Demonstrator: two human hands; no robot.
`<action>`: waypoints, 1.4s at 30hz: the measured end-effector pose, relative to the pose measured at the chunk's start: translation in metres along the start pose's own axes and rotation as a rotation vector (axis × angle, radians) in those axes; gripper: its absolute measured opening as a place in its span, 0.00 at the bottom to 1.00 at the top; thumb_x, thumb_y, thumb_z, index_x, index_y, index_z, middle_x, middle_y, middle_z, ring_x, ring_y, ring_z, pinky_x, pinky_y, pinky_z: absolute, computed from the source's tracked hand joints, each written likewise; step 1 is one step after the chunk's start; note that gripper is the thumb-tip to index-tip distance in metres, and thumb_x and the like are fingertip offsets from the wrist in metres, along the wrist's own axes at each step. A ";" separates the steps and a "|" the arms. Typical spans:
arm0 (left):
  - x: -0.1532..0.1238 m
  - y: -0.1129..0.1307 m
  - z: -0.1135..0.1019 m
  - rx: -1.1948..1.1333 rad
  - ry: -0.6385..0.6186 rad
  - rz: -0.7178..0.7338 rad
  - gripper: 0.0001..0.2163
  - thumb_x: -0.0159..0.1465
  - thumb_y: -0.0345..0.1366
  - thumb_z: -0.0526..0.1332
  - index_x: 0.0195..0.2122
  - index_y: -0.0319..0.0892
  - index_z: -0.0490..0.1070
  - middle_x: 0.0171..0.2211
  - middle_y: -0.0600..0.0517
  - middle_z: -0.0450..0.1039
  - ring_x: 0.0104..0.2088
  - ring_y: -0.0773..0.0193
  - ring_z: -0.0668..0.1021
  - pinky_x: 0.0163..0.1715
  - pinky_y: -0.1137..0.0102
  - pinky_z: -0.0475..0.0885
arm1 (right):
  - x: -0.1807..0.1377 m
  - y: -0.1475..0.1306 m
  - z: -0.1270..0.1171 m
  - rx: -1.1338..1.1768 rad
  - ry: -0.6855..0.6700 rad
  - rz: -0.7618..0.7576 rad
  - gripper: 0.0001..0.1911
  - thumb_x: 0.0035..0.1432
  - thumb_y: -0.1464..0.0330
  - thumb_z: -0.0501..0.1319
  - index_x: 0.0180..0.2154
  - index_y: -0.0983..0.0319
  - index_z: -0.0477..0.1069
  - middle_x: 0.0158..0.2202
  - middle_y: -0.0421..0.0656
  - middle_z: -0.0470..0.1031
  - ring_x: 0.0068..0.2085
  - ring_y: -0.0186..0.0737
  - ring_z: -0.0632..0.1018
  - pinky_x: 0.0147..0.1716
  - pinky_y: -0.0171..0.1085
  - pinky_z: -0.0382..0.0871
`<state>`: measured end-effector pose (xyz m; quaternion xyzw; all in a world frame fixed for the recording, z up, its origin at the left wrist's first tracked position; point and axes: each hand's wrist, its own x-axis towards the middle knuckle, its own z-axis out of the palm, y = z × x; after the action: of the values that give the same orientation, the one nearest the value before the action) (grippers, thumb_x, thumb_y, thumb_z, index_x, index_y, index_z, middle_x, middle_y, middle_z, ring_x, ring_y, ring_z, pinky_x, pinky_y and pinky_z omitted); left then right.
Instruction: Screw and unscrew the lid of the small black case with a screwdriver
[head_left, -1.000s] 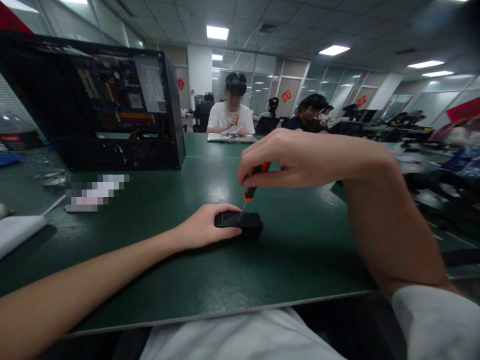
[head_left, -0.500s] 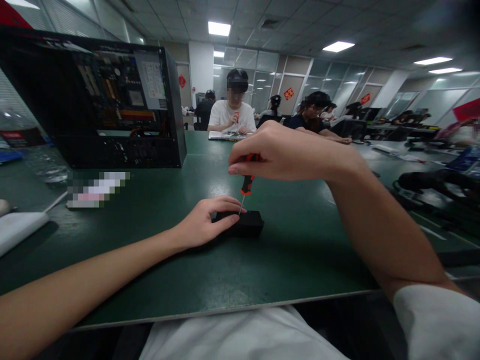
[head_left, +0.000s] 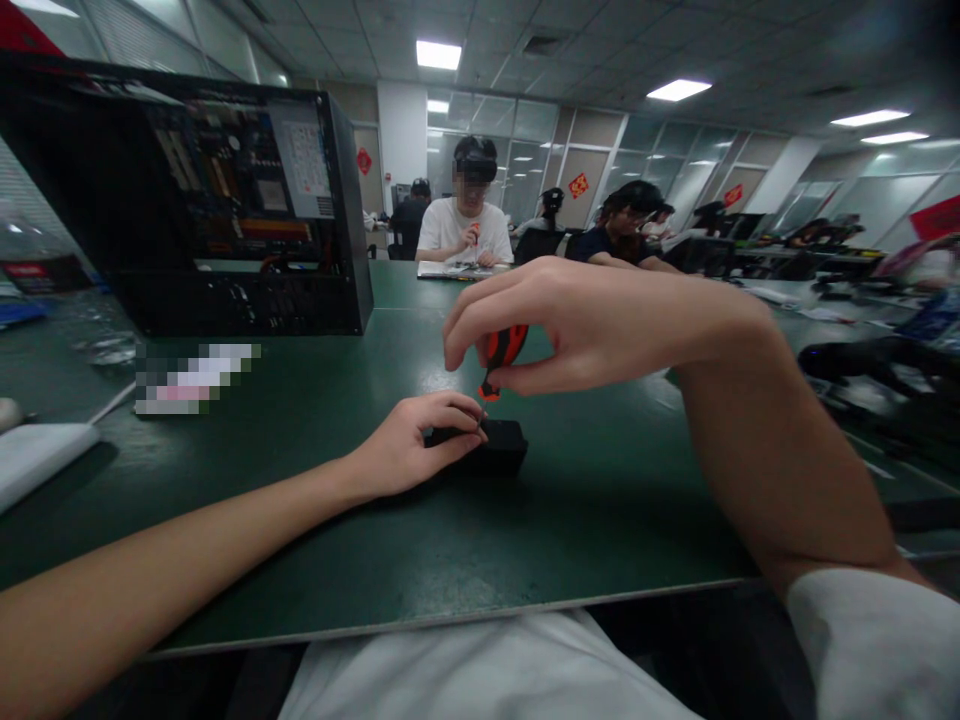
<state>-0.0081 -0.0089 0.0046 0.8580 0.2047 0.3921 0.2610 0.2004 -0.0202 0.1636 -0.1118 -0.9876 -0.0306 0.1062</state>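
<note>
The small box (head_left: 501, 448) lies on the table (head_left: 600, 510) below the screwdriver (head_left: 501, 350), computer case (head_left: 225, 200) behind at left.

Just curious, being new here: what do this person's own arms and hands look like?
The left hand and right hand are bare: no gloves, and no ring or watch shows. Both forearms are uncovered. A white short sleeve covers the right upper arm, matching the white shirt at the bottom edge.
</note>
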 end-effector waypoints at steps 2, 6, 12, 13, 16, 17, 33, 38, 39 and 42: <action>0.001 0.000 0.000 0.007 0.007 0.020 0.05 0.67 0.31 0.65 0.37 0.39 0.81 0.44 0.44 0.80 0.45 0.59 0.81 0.49 0.67 0.73 | -0.001 -0.004 0.000 -0.050 0.000 0.054 0.12 0.65 0.65 0.60 0.47 0.63 0.76 0.44 0.43 0.79 0.41 0.35 0.77 0.41 0.34 0.68; 0.001 0.001 0.000 0.016 0.008 0.018 0.05 0.67 0.31 0.65 0.36 0.39 0.81 0.43 0.45 0.80 0.44 0.59 0.81 0.48 0.67 0.74 | -0.001 -0.011 0.002 -0.192 0.014 0.208 0.11 0.67 0.69 0.57 0.45 0.63 0.77 0.37 0.41 0.79 0.35 0.34 0.76 0.36 0.34 0.65; -0.001 0.000 0.001 -0.002 0.009 0.002 0.04 0.66 0.31 0.66 0.36 0.39 0.80 0.44 0.45 0.79 0.44 0.59 0.81 0.49 0.66 0.74 | -0.003 -0.016 0.001 -0.104 -0.022 0.034 0.12 0.65 0.71 0.58 0.49 0.62 0.75 0.52 0.45 0.75 0.48 0.38 0.76 0.41 0.35 0.67; -0.001 0.000 0.001 -0.004 0.011 0.002 0.04 0.66 0.31 0.66 0.36 0.39 0.80 0.44 0.45 0.80 0.45 0.59 0.81 0.49 0.66 0.74 | -0.003 -0.016 0.002 -0.117 -0.011 0.043 0.12 0.66 0.70 0.58 0.48 0.62 0.75 0.51 0.46 0.75 0.47 0.39 0.76 0.41 0.35 0.67; -0.001 -0.001 0.001 0.002 0.012 0.012 0.03 0.66 0.31 0.65 0.36 0.40 0.79 0.44 0.46 0.80 0.45 0.59 0.81 0.50 0.66 0.73 | -0.001 -0.015 0.007 -0.213 0.031 0.131 0.11 0.68 0.67 0.57 0.44 0.64 0.76 0.42 0.46 0.76 0.41 0.38 0.75 0.38 0.36 0.64; -0.001 -0.002 0.002 0.003 0.011 0.017 0.03 0.66 0.31 0.65 0.36 0.40 0.79 0.44 0.46 0.79 0.45 0.60 0.81 0.50 0.66 0.73 | 0.001 -0.014 0.009 -0.238 0.042 0.153 0.11 0.68 0.68 0.56 0.42 0.65 0.76 0.40 0.45 0.76 0.40 0.38 0.75 0.38 0.36 0.64; -0.001 -0.001 0.001 0.048 0.010 -0.002 0.03 0.66 0.31 0.65 0.36 0.41 0.79 0.44 0.47 0.79 0.44 0.60 0.81 0.48 0.67 0.73 | 0.008 -0.006 0.010 -0.125 0.042 0.127 0.12 0.63 0.78 0.56 0.42 0.64 0.77 0.44 0.46 0.77 0.41 0.36 0.75 0.40 0.36 0.64; -0.001 -0.001 0.000 0.059 -0.004 0.009 0.04 0.67 0.32 0.65 0.37 0.41 0.80 0.44 0.46 0.79 0.44 0.60 0.81 0.48 0.67 0.74 | 0.003 -0.008 0.003 -0.034 -0.013 0.061 0.14 0.60 0.80 0.57 0.44 0.63 0.77 0.48 0.45 0.76 0.44 0.36 0.75 0.42 0.36 0.67; -0.001 -0.001 0.000 0.062 -0.001 0.009 0.04 0.67 0.32 0.65 0.37 0.41 0.80 0.44 0.46 0.79 0.44 0.60 0.81 0.48 0.67 0.74 | 0.002 -0.009 0.002 -0.035 -0.012 0.060 0.14 0.60 0.79 0.57 0.44 0.63 0.77 0.48 0.46 0.76 0.45 0.37 0.75 0.43 0.36 0.67; -0.001 0.000 0.000 0.059 0.015 0.017 0.04 0.66 0.32 0.65 0.36 0.40 0.79 0.44 0.46 0.80 0.44 0.59 0.81 0.47 0.66 0.75 | 0.004 -0.011 0.005 -0.044 0.013 0.045 0.12 0.62 0.77 0.57 0.44 0.63 0.76 0.50 0.47 0.75 0.45 0.38 0.75 0.43 0.37 0.68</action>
<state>-0.0087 -0.0096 0.0034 0.8641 0.2110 0.3944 0.2308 0.1935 -0.0297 0.1593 -0.1361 -0.9832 -0.0505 0.1107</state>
